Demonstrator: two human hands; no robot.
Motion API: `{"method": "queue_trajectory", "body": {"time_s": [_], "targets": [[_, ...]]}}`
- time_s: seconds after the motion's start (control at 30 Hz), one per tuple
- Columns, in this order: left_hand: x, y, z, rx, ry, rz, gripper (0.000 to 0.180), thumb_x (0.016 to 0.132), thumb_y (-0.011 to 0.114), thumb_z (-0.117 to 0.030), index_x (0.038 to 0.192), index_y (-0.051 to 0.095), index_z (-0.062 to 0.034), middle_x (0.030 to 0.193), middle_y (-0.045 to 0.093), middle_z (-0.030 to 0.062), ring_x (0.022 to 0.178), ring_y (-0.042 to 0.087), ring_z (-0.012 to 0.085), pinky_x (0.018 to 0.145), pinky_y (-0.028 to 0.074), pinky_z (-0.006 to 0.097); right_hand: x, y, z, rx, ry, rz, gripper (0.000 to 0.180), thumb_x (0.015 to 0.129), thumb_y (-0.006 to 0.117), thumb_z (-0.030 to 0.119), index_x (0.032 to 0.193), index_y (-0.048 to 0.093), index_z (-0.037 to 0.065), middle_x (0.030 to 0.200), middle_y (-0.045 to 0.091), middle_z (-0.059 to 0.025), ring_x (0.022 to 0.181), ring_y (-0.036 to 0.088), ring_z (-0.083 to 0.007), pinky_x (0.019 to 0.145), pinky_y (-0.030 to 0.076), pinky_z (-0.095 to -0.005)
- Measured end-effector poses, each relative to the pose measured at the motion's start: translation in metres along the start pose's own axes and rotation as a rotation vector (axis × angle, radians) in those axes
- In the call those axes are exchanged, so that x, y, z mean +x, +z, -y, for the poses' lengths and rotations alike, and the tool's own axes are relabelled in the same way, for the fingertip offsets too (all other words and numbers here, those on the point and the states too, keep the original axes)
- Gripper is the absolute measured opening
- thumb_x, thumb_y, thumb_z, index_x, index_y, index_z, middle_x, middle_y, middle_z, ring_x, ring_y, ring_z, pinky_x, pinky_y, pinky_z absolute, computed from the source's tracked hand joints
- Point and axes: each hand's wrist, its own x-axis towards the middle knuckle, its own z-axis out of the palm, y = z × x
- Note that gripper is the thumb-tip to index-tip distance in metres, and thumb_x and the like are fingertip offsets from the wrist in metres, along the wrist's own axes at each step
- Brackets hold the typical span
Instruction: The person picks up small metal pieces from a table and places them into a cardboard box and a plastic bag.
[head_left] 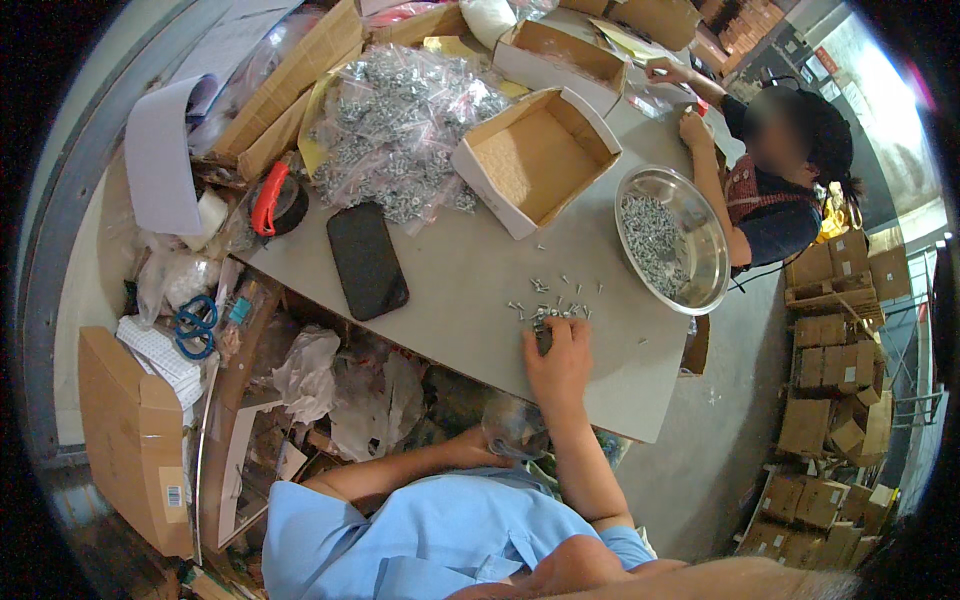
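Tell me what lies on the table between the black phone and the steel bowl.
In the head view, loose screws lie scattered between the black phone and the steel bowl, with the right hand resting on them; otherwise bare grey tabletop.

Right hand: I see my right hand (558, 362) resting on the grey table (470, 290), fingers over the loose screws (548, 305).
Left hand: my left hand (478, 447) holds a small clear bag (515, 428) at the table edge.
Nearby: steel bowl (673, 240) of screws, black phone (367, 260), open cardboard box (535, 160).

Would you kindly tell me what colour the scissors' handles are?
Blue; the scissors lie left of the table, clearest in the head view.
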Motion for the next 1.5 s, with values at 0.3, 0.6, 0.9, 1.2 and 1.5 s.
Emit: {"method": "queue_trajectory", "body": {"time_s": [0.3,0.6,0.9,1.2,1.5], "targets": [[0.003,-0.001,0.008,0.093,-0.042,0.010,0.045,0.073,0.073,-0.032,0.105,0.060,-0.0030,0.105,0.061,0.0141,0.098,0.057,0.0261,0.086,0.045,0.037,0.003,0.003,0.005,0.002,-0.017,-0.027,0.024,0.073,0.066,0.015,0.091,0.057,0.002,0.092,0.052,-0.0195,0.084,0.053,-0.0370,0.069,0.045,-0.0438],[0.007,-0.001,0.014,0.151,0.032,0.008,0.053,0.072,0.072,-0.033,0.111,0.055,-0.0016,0.110,0.057,0.0171,0.105,0.053,0.0290,0.090,0.041,0.039,-0.032,-0.028,-0.005,0.036,-0.102,0.203,0.017,0.073,0.065,0.011,0.087,0.059,0.003,0.087,0.057,-0.0147,0.076,0.056,-0.0319,0.067,0.047,-0.0392],[-0.007,-0.005,-0.045,0.151,-0.242,0.007,0.055,0.073,0.072,-0.038,0.112,0.055,-0.0031,0.113,0.057,0.0170,0.106,0.053,0.0286,0.091,0.041,0.038,0.001,-0.050,-0.031,0.226,0.142,0.295,0.026,0.073,0.065,0.010,0.099,0.060,0.005,0.096,0.057,-0.0142,0.087,0.057,-0.0324,0.077,0.047,-0.0392],[-0.006,0.000,-0.018,0.112,-0.099,-0.075,0.051,0.072,0.072,-0.042,0.104,0.058,-0.0036,0.102,0.060,0.0160,0.096,0.057,0.0283,0.084,0.045,0.038,0.026,-0.027,-0.041,0.101,-0.072,0.125,0.027,0.069,0.066,0.011,0.094,0.059,0.005,0.097,0.055,-0.0172,0.089,0.054,-0.0360,0.076,0.045,-0.0413],[-0.002,0.001,-0.003,0.106,-0.113,-0.069,0.045,0.070,0.074,-0.036,0.098,0.059,-0.0040,0.097,0.061,0.0138,0.093,0.058,0.0248,0.080,0.046,0.037,0.014,-0.034,-0.035,0.030,-0.074,0.128,0.022,0.071,0.064,0.013,0.091,0.059,0.007,0.092,0.056,-0.0157,0.085,0.055,-0.0364,0.073,0.046,-0.0434]]}}
